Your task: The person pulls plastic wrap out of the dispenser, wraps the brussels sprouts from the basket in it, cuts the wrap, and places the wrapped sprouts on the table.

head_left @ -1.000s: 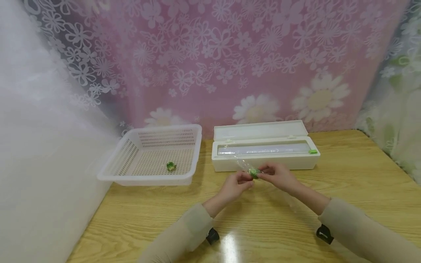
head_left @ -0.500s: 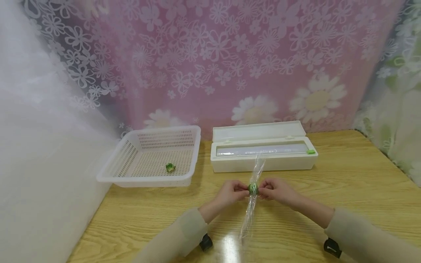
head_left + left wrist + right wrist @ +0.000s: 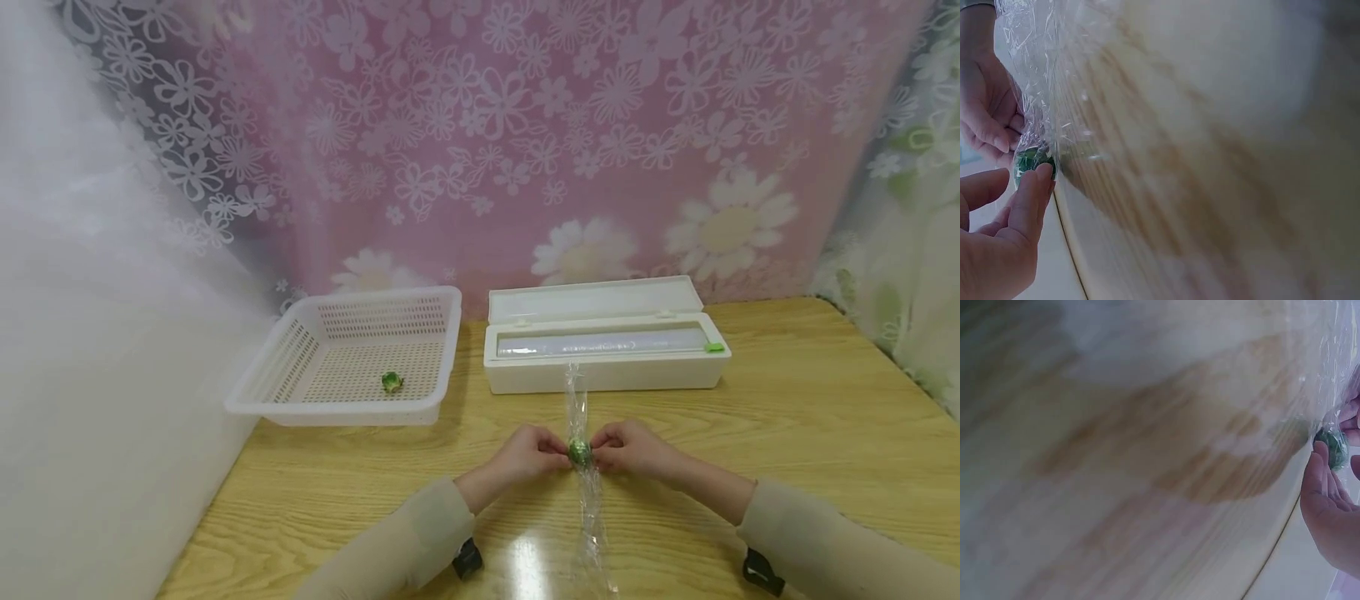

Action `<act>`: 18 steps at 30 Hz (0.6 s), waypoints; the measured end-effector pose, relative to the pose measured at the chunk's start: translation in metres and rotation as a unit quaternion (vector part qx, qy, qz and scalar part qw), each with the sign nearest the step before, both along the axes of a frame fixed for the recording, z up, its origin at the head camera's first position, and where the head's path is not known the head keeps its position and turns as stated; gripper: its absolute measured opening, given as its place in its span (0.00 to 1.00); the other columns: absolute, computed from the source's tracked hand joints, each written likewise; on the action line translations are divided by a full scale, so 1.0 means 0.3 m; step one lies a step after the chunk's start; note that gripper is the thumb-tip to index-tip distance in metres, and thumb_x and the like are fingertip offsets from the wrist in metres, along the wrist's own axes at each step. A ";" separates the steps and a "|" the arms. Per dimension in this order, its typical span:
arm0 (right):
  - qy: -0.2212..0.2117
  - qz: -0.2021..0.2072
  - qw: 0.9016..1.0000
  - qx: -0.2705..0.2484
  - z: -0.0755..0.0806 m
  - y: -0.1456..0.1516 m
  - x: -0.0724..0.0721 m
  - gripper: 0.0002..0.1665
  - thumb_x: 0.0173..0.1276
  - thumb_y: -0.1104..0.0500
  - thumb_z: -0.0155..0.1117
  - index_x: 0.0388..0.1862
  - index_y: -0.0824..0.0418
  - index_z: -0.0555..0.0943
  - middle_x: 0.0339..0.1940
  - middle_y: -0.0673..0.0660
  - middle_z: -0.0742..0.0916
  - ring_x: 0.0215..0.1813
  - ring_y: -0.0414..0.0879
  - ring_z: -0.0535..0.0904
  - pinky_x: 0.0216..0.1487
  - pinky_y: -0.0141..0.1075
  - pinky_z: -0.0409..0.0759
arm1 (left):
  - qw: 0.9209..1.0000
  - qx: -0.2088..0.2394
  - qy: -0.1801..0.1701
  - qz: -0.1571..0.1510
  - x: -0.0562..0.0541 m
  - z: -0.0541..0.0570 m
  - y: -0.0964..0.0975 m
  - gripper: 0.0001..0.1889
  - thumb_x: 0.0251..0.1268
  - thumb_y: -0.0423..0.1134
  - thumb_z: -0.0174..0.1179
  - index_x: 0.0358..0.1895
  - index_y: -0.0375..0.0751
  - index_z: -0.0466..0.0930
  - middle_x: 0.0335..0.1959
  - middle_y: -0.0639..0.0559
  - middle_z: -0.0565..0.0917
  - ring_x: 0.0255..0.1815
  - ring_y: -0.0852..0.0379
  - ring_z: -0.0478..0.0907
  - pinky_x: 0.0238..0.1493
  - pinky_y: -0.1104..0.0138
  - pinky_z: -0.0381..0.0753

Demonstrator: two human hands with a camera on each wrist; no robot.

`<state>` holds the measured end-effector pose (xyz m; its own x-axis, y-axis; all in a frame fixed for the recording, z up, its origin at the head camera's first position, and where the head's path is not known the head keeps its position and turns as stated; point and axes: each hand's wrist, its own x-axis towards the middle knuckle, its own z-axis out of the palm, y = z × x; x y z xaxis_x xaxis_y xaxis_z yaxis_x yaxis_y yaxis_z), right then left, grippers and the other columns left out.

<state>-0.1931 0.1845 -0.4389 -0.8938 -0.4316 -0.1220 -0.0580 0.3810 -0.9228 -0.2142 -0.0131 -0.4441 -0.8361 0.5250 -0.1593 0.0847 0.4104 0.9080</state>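
Note:
A green Brussels sprout point(image 3: 579, 452), wrapped in clear cling film, is held low over the wooden table between both hands. My left hand point(image 3: 531, 452) grips it from the left with curled fingers, and my right hand point(image 3: 637, 448) holds the opposite side. Twisted cling film point(image 3: 592, 517) trails from the sprout toward the near edge, and another strip runs back to the wrap box. In the left wrist view, bunched film partly covers the sprout point(image 3: 1034, 164). The right wrist view has the sprout point(image 3: 1332, 449) at its right edge, against the fingertips.
Behind the hands stands a white wrap box point(image 3: 607, 379), lid raised, with a film roll point(image 3: 600, 343) inside and a green slider point(image 3: 714, 347) at its right end. To the left, a white perforated basket point(image 3: 337, 408) contains another Brussels sprout point(image 3: 392, 382).
Both hands have come toward the near side with the wrapped sprout. The film ends, first angled and bunched, now stretch front to back on either side of it.

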 end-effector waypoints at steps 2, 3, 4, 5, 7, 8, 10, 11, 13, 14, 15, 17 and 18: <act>0.004 0.011 1.000 0.004 -0.003 0.004 -0.001 0.13 0.61 0.66 0.54 0.38 0.77 0.74 0.30 0.58 0.82 0.32 0.47 0.78 0.30 0.35 0.77 | 1.000 -0.006 -0.001 0.000 0.000 0.000 0.001 0.06 0.53 0.29 0.60 0.34 0.30 0.80 0.24 0.53 0.80 0.23 0.61 0.75 0.24 0.73 0.74; 0.009 0.015 1.000 0.008 -0.004 0.005 -0.002 0.12 0.61 0.66 0.54 0.39 0.77 0.74 0.30 0.58 0.82 0.32 0.47 0.78 0.29 0.35 0.77 | 1.000 -0.008 -0.002 0.000 0.000 0.001 0.001 0.06 0.53 0.29 0.60 0.34 0.30 0.80 0.25 0.53 0.80 0.24 0.61 0.75 0.24 0.73 0.75; 0.014 0.020 1.000 0.017 -0.003 0.007 -0.002 0.12 0.61 0.66 0.54 0.39 0.76 0.74 0.30 0.58 0.82 0.32 0.47 0.78 0.28 0.35 0.77 | 1.000 -0.008 -0.007 0.002 -0.001 0.001 0.001 0.06 0.53 0.29 0.60 0.34 0.30 0.80 0.25 0.53 0.80 0.24 0.61 0.75 0.24 0.73 0.75; 0.029 0.027 0.999 0.030 -0.003 0.008 -0.002 0.12 0.60 0.66 0.54 0.39 0.75 0.75 0.30 0.58 0.82 0.33 0.46 0.77 0.29 0.34 0.76 | 1.000 -0.010 -0.007 0.004 -0.001 0.001 0.000 0.06 0.54 0.29 0.60 0.34 0.30 0.80 0.25 0.52 0.80 0.25 0.61 0.75 0.25 0.72 0.75; 0.072 0.041 0.994 0.064 0.000 0.009 -0.001 0.10 0.59 0.67 0.55 0.38 0.73 0.76 0.31 0.56 0.82 0.33 0.44 0.77 0.29 0.33 0.76 | 1.000 -0.010 -0.008 0.008 -0.001 0.001 0.000 0.06 0.53 0.28 0.60 0.34 0.30 0.80 0.26 0.52 0.80 0.25 0.61 0.75 0.25 0.72 0.75; 0.102 0.047 0.990 0.084 0.002 0.009 0.000 0.09 0.58 0.68 0.56 0.37 0.72 0.76 0.31 0.55 0.82 0.33 0.44 0.76 0.30 0.32 0.76 | 1.000 -0.010 -0.010 0.009 -0.001 0.000 0.000 0.06 0.53 0.28 0.60 0.34 0.29 0.80 0.26 0.51 0.80 0.25 0.61 0.75 0.25 0.72 0.75; 0.181 0.062 0.973 0.127 0.007 0.008 0.002 0.08 0.56 0.70 0.57 0.36 0.69 0.77 0.31 0.54 0.82 0.33 0.43 0.76 0.31 0.32 0.76 | 1.000 -0.008 -0.007 0.010 -0.001 -0.001 0.000 0.06 0.52 0.27 0.61 0.34 0.29 0.79 0.26 0.50 0.81 0.25 0.61 0.75 0.25 0.73 0.75; 0.224 0.072 0.961 0.145 0.010 0.007 0.004 0.08 0.55 0.71 0.58 0.35 0.67 0.78 0.32 0.53 0.82 0.33 0.42 0.76 0.32 0.32 0.76 | 1.000 -0.008 -0.006 0.010 -0.002 -0.003 0.000 0.06 0.52 0.27 0.61 0.34 0.29 0.80 0.26 0.50 0.81 0.25 0.61 0.75 0.25 0.73 0.75; 0.299 0.098 0.936 0.159 0.011 0.004 0.004 0.11 0.53 0.73 0.58 0.35 0.65 0.78 0.32 0.53 0.81 0.34 0.43 0.76 0.32 0.31 0.77 | 1.000 -0.006 -0.005 0.008 -0.003 -0.006 0.001 0.06 0.51 0.27 0.61 0.33 0.28 0.80 0.25 0.50 0.81 0.24 0.62 0.75 0.25 0.73 0.75; 0.339 0.113 0.919 0.167 0.010 0.003 0.005 0.12 0.51 0.74 0.58 0.35 0.64 0.78 0.33 0.52 0.81 0.35 0.43 0.76 0.32 0.31 0.76 | 1.000 -0.007 -0.004 0.004 -0.004 -0.007 0.002 0.06 0.51 0.27 0.61 0.33 0.28 0.80 0.25 0.50 0.81 0.24 0.62 0.75 0.25 0.73 0.75; 0.371 0.131 0.903 0.170 0.009 0.002 0.004 0.14 0.51 0.75 0.58 0.36 0.63 0.79 0.34 0.52 0.80 0.35 0.42 0.76 0.33 0.29 0.76 | 1.000 -0.006 -0.003 0.002 -0.005 -0.008 0.002 0.06 0.51 0.27 0.61 0.33 0.28 0.80 0.26 0.50 0.81 0.25 0.63 0.75 0.26 0.73 0.76; 0.413 0.163 0.880 0.172 0.007 0.000 0.003 0.17 0.49 0.77 0.58 0.36 0.62 0.80 0.35 0.51 0.79 0.35 0.40 0.75 0.32 0.27 0.75 | 1.000 -0.006 -0.008 -0.002 -0.006 -0.008 0.003 0.06 0.52 0.28 0.61 0.34 0.29 0.80 0.26 0.51 0.81 0.26 0.63 0.75 0.26 0.73 0.76; 0.428 0.174 0.869 0.177 0.006 0.000 0.002 0.18 0.49 0.77 0.58 0.37 0.61 0.80 0.35 0.51 0.78 0.33 0.39 0.74 0.30 0.26 0.74 | 1.000 -0.005 -0.012 -0.005 -0.007 -0.008 0.004 0.06 0.53 0.28 0.60 0.34 0.29 0.80 0.26 0.51 0.81 0.26 0.63 0.75 0.27 0.73 0.76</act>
